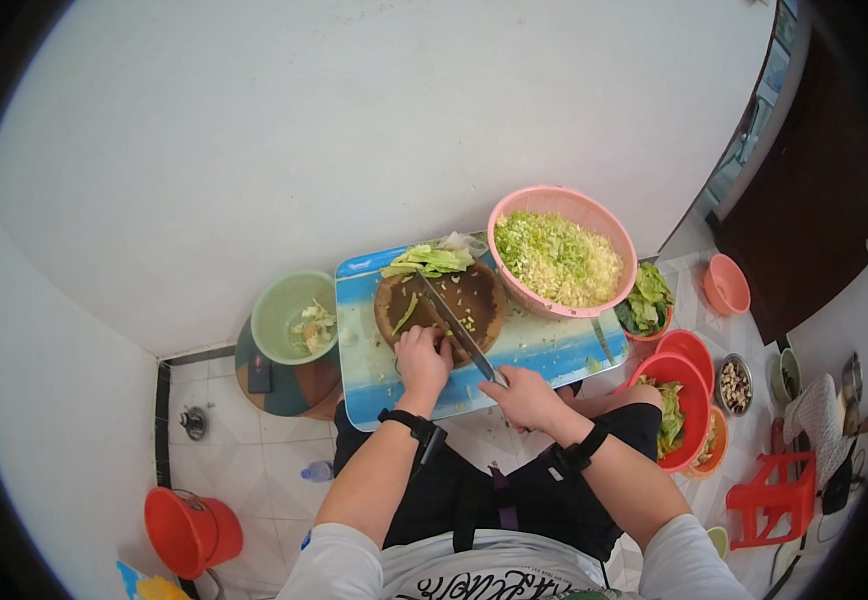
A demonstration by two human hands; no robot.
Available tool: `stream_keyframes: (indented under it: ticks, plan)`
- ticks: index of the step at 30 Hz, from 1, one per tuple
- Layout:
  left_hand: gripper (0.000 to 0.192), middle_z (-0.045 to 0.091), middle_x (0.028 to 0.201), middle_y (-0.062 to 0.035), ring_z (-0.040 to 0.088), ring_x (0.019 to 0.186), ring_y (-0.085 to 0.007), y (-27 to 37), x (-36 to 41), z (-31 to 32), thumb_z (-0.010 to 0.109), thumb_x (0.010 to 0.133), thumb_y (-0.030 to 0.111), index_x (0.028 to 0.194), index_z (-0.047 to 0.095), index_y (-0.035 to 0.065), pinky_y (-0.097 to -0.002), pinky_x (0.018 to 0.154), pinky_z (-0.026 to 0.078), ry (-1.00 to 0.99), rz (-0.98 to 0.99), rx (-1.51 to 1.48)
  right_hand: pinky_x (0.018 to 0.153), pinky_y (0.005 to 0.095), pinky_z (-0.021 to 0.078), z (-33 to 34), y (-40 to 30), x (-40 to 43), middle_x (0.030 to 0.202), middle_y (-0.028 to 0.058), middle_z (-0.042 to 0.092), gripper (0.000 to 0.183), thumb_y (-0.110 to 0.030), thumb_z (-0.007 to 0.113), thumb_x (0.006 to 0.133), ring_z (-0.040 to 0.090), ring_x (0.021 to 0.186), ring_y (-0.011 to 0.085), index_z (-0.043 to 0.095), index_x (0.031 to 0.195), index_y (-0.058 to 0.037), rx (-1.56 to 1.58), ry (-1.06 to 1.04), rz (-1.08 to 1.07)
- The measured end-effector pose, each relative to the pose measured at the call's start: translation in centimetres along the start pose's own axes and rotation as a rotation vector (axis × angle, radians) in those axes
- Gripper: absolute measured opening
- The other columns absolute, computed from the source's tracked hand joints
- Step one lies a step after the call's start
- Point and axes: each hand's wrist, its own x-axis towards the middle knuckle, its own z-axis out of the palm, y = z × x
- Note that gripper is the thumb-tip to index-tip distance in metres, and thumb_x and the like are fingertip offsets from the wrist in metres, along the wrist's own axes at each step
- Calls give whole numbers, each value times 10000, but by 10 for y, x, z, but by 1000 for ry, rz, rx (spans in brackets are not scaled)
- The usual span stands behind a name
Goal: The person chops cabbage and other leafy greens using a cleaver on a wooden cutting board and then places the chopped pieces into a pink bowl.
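My right hand (528, 401) grips the handle of a long-bladed kitchen knife (455, 322), whose blade lies slantwise over a round wooden chopping block (490, 289). My left hand (424, 360) rests on the block's near edge with bent fingers, just left of the blade. What lies under those fingers is mostly hidden. Green leaf strips (428, 260) lie at the block's far edge, and small chopped bits are scattered over the wood. To the block's right, a pink colander (501, 199) holds a heap of finely chopped pale-green leaves (554, 259).
The block stands on a blue patterned low table (374, 394). On the left, a pale-green basin (265, 322) with scraps and a dark phone-like object (258, 373) sit on a round stool. Red basins (693, 375), a red plastic stool (771, 499) and a red bucket (186, 532) stand on the floor.
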Motion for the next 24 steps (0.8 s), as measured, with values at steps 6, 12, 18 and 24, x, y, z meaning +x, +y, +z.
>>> stream_keyframes:
  ticks: [6, 12, 18, 24]
  plan:
    - [67, 631, 860, -66, 608, 889, -307, -1, 0, 0, 757, 793, 139, 852, 743, 110, -433, 790, 444, -23, 24, 6, 440, 395, 513, -1, -1, -1, 595, 152, 623, 427, -374, 625, 1004, 628, 437, 271, 595, 979, 51, -48, -14, 1]
    - [52, 634, 857, -59, 610, 884, -302, 1, 7, 2, 748, 791, 130, 842, 744, 118, -433, 787, 444, -78, 74, 43, 433, 392, 499, 6, 9, 21, 564, 136, 603, 401, -354, 617, 1009, 620, 432, 255, 604, 980, 45, -90, -5, -43]
    - [62, 634, 868, -68, 615, 898, -306, -10, 2, -1, 745, 808, 108, 870, 741, 107, -439, 794, 461, -65, 87, -71, 440, 399, 507, 7, 2, 24, 573, 144, 608, 382, -343, 613, 1008, 628, 436, 262, 612, 979, 38, -9, 32, -59]
    - [97, 636, 906, -98, 611, 906, -332, -3, -4, -3, 756, 805, 55, 896, 722, 66, -445, 811, 487, 45, 71, -127, 443, 404, 515, -7, 8, 8, 600, 166, 621, 407, -350, 619, 1003, 631, 435, 286, 611, 982, 56, 27, 46, -9]
